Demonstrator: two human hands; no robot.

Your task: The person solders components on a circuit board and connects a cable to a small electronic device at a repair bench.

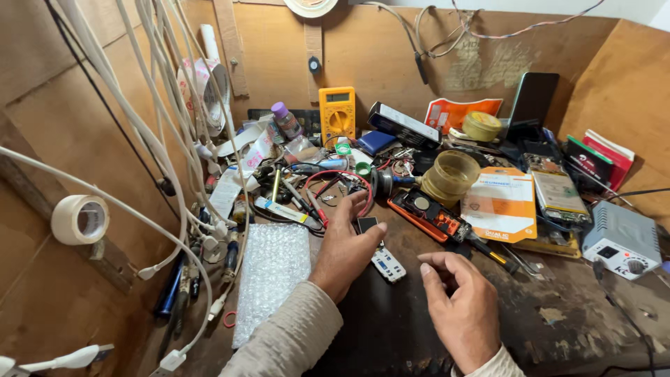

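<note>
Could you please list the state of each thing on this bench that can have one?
left hand: open, fingertips on a small black part
right hand: loosely curled, holding nothing
yellow meter: upright against the wall
phone: leaning on the wall, screen dark
orange tool: opened, insides showing
purple-capped bottle: capped
tape roll: hung on the left wall

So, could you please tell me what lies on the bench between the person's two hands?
In the head view, a small white circuit board lies on the dark bench between the left hand and the right hand; otherwise the stretch is bare.
</note>
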